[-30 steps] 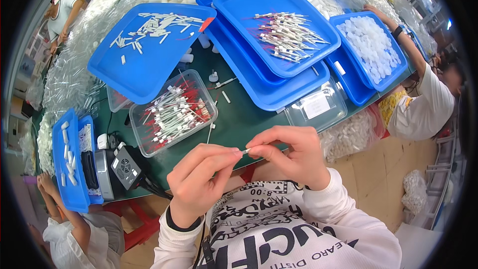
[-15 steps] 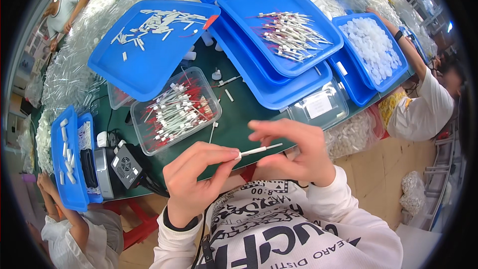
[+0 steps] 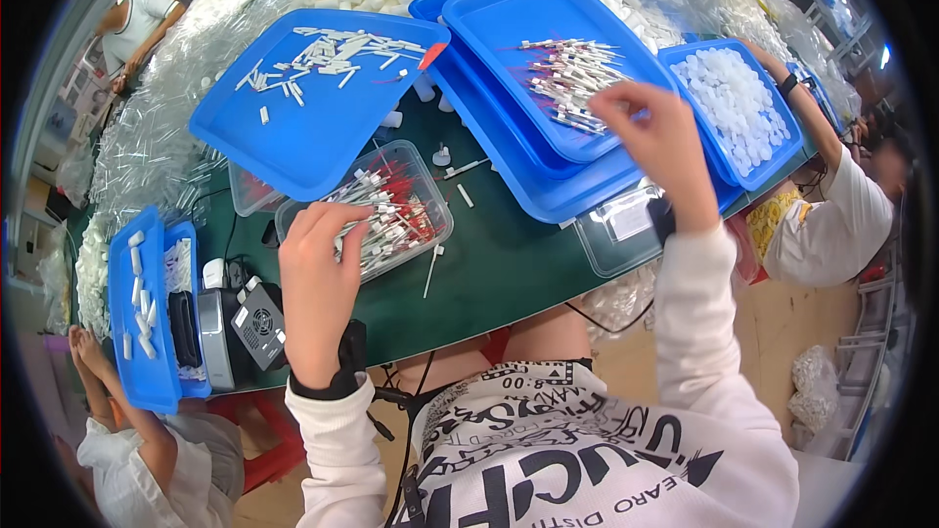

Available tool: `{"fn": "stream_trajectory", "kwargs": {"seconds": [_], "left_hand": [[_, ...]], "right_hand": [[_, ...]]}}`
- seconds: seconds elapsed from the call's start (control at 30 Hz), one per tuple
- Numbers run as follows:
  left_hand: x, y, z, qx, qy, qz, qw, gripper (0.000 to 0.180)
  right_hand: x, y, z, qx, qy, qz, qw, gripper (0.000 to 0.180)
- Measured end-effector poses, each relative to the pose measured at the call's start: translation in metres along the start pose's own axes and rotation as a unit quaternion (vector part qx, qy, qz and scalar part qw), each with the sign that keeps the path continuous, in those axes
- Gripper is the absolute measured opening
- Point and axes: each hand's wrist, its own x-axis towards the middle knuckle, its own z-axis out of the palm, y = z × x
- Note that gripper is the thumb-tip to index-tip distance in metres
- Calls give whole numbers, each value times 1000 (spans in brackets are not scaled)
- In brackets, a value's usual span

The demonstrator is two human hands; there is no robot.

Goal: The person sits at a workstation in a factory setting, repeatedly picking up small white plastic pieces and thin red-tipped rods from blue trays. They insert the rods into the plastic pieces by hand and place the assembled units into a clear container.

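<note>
My left hand (image 3: 318, 269) reaches over the clear plastic bin (image 3: 445, 220), its thumb and fingers curled together in a pinch. Thin white sticks with white end pieces and red strands (image 3: 391, 205) fill the bin, right beside the fingertips. What the pinch holds, if anything, cannot be made out. My right hand (image 3: 650, 127) is at the near right edge of a pile of similar slim white sticks (image 3: 572, 78) on the upper blue tray (image 3: 489, 20). Its fingers are bent and drawn together; whatever lies between them is hidden.
Short white tubes lie on another blue tray (image 3: 220, 122), which overhangs the bin. White round pieces (image 3: 734, 108) fill a tray at the right. A lidded clear box (image 3: 606, 235), a black device (image 3: 256, 323) and loose sticks (image 3: 430, 269) are on the green table. Co-workers sit at both sides.
My hands have parted from the white stick they held together. The left moved up and left to the clear bin; the right went up to the stick pile.
</note>
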Motion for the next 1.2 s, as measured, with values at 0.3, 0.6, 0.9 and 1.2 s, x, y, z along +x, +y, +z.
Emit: {"fn": "stream_trajectory", "kwargs": {"seconds": [0.3, 0.6, 0.9, 1.2], "left_hand": [[5, 8, 25, 41, -15, 55, 998, 24], [-4, -10, 19, 68, -22, -22, 997, 17], [-7, -6, 15, 126, 34, 11, 991, 12], [-12, 4, 2, -294, 180, -92, 934, 4]], "right_hand": [[80, 82, 2, -232, -22, -50, 971, 29], [124, -61, 87, -114, -185, -216, 952, 28], [143, -72, 174, -253, -258, -82, 929, 27], [135, -69, 167, -154, -247, -149, 945, 19]]}}
